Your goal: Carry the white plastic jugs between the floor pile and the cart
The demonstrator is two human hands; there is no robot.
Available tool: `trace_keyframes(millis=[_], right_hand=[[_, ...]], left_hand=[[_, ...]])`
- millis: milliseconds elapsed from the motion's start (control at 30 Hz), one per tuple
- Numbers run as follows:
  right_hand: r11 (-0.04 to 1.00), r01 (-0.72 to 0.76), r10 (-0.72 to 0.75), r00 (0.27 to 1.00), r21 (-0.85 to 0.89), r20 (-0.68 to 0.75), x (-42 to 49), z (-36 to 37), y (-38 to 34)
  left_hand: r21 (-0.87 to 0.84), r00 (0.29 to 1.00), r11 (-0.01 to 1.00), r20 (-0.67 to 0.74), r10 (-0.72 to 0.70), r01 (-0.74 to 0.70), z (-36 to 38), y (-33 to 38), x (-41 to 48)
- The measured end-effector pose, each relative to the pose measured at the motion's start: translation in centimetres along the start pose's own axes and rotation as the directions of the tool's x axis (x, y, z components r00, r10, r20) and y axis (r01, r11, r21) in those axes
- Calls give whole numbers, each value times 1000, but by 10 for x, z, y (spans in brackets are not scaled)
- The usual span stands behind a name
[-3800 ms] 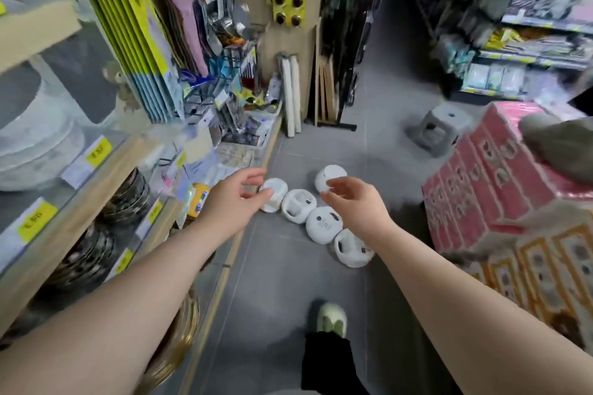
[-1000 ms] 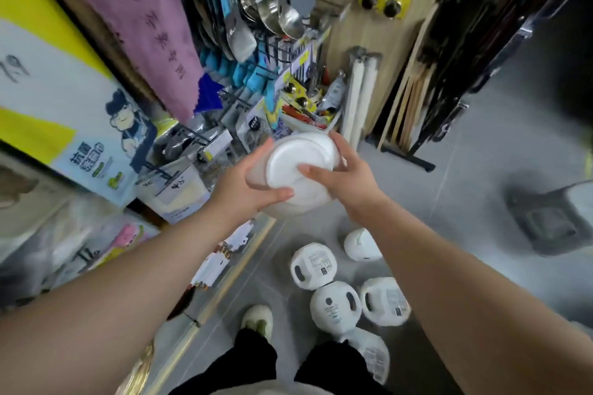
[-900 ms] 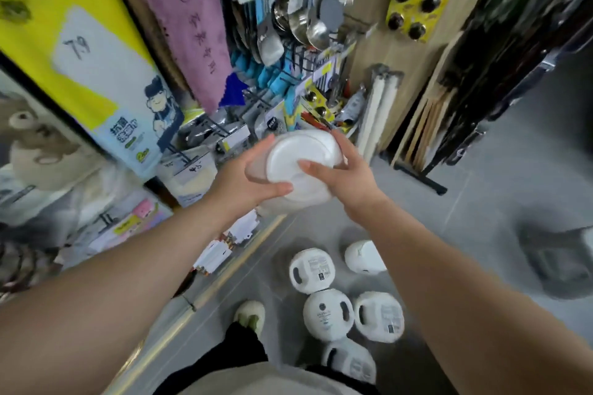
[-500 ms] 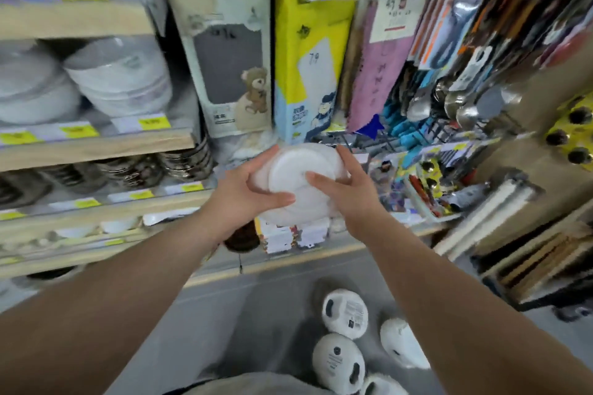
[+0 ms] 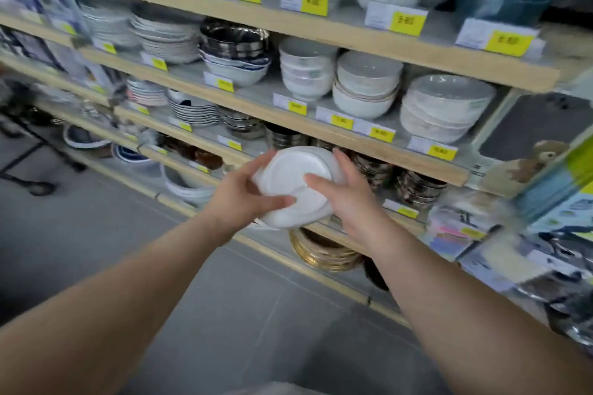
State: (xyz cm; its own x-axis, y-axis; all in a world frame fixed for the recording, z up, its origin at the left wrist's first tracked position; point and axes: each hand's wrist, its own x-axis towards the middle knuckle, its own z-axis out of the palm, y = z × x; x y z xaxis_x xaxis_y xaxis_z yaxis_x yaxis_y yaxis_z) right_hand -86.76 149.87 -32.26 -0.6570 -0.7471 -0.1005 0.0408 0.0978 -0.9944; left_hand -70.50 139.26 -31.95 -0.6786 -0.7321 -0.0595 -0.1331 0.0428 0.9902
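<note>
Shelving point(image 5: 369, 38) of pale wood fills the far side, beyond the fingers, running in several tiers from upper right down to lower left, each front edge carrying white price tags point(image 5: 406, 22) with yellow blocks. Grey floor tiles point(image 5: 106, 224) spread below and to the left of the fingers, meeting the lowest shelf edge. Above the fingers, on the tier just over them, sit stacks of white and grey bowls point(image 5: 367, 90), with a dark-rimmed bowl stack point(image 5: 234, 51) up and to the left and flat plate piles point(image 5: 167, 38) further left. Right of the fingers hangs a grey packet with a small bear picture point(image 5: 542, 151), partly blurred. Behind the fingers, on their own tier, stand shiny metal bowls point(image 5: 417, 186); just under them lies a stack of gold-rimmed dishes point(image 5: 324, 250). Far left of the fingers, dark metal legs point(image 5: 22, 170) rest on the floor, blurred.

Held in front of the middle tier is a white round container point(image 5: 296, 186), tilted so its flat face turns toward the camera. The left hand point(image 5: 244, 199) grips its left edge, fingers curled behind and the thumb laid across the lower face. The right hand point(image 5: 353, 192) grips the right edge, its fingers point(image 5: 341, 160) reaching up along the rim and the thumb pressing the face near the centre. Both thumbs lie close together, not touching.
</note>
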Motion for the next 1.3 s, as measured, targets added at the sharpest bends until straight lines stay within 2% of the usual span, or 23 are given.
trace_keyframes(millis=[200,400,567,833,933,1067,1167,1300], right_hand=[[999,42,-42,972,2,233,39,171,-6],[999,35,-26,888,-11,458,76,317,-15],[998,66,-48,769,-3,638,124,430,-17],[993,121,-56,555,-14,830,189,614,-43],[995,100,-48,453,2,890,196,685,-56],[995,97,-65,379,30,923,199,784,-59],[995,91,-59,351,28,935,196,862,-56],[996,86,-63,347,35,936,192,961,-54]], left_hand=[[37,973,999,-231,-17,26,-159,-15,-11],[32,889,996,-455,-56,79,-281,-29,-24],[-12,764,996,-641,-79,93,-366,-45,-8],[-14,500,995,-864,-59,94,-499,-51,24],[-12,412,994,-910,-55,107,-552,-48,23],[-21,346,995,-937,-55,102,-632,-57,18],[-24,318,995,-947,-55,99,-701,-72,12],[-7,321,991,-946,-49,130,-799,-88,5]])
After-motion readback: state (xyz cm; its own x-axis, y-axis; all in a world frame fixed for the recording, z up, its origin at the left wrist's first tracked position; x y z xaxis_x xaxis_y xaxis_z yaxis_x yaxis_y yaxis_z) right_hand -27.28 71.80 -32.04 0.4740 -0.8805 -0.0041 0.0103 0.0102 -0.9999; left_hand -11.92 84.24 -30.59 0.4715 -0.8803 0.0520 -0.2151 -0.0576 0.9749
